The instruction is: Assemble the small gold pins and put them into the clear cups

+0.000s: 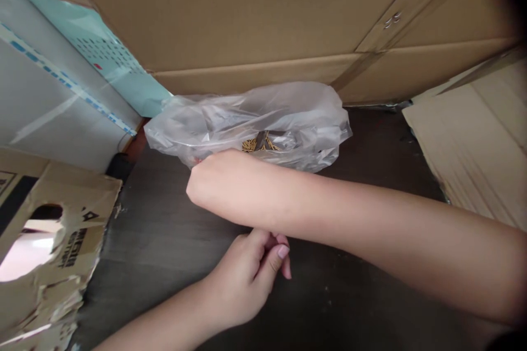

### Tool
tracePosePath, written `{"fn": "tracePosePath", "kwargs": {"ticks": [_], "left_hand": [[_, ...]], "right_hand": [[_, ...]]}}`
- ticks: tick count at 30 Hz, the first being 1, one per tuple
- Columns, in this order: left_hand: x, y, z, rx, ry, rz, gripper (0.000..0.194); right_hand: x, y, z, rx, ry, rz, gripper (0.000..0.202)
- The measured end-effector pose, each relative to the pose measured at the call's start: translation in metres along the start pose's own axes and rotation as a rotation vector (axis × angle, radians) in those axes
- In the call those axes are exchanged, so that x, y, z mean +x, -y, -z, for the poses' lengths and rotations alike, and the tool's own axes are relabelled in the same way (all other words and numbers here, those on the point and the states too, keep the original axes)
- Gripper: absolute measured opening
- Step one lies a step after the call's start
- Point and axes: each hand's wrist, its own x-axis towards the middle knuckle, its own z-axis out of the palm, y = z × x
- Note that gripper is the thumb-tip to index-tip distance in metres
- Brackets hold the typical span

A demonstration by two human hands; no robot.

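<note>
A crumpled clear plastic bag (pixel 247 115) lies on the dark surface (pixel 164 230), with thin gold-coloured pieces (pixel 263 144) showing inside it. My right hand (pixel 222 178) reaches across to the left at the bag's near edge; its fingers are hidden behind the back of the hand. Just below my right wrist is my left hand (pixel 261 266), closed, thumb against curled fingers. Whatever it may hold cannot be made out.
Behind the bag stands a large cardboard wall (pixel 247 16) with staples at the upper right. A torn printed carton (pixel 82 230) is at the left, with a pale blue sheet (pixel 99 44) above. More cardboard (pixel 473 131) lies at the right.
</note>
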Motion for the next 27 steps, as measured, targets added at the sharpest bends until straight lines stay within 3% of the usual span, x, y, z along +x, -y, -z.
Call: {"fn": "tracePosePath", "kwargs": {"ticks": [5,11,17,21,23,26,27], "left_hand": [[0.000,0.003,-0.001,-0.094,0.029,0.007,0.014],[0.002,0.002,0.002,-0.069,0.006,-0.007,0.009],[0.004,0.004,0.002,-0.098,-0.032,0.063,0.010],[0.004,0.003,0.002,-0.233,-0.029,0.134,0.016],[0.005,0.001,0.004,-0.265,-0.042,0.145,0.017],[0.006,-0.002,0.007,-0.306,-0.046,0.162,0.024],[0.007,-0.001,0.008,-0.323,-0.046,0.171,0.026]], "right_hand": [[-0.008,-0.005,0.002,-0.059,0.079,-0.035,0.016],[-0.029,-0.006,0.014,-0.140,0.020,-0.100,0.013],[-0.042,-0.012,0.009,-0.103,-0.083,-0.125,0.014],[-0.068,-0.006,0.004,0.012,-0.295,-0.183,0.011],[-0.094,0.004,-0.002,0.119,-0.500,-0.168,0.017],[-0.142,0.024,-0.022,0.275,-0.852,-0.186,0.007],[-0.157,0.030,-0.032,0.277,-0.907,-0.221,0.007]]}}
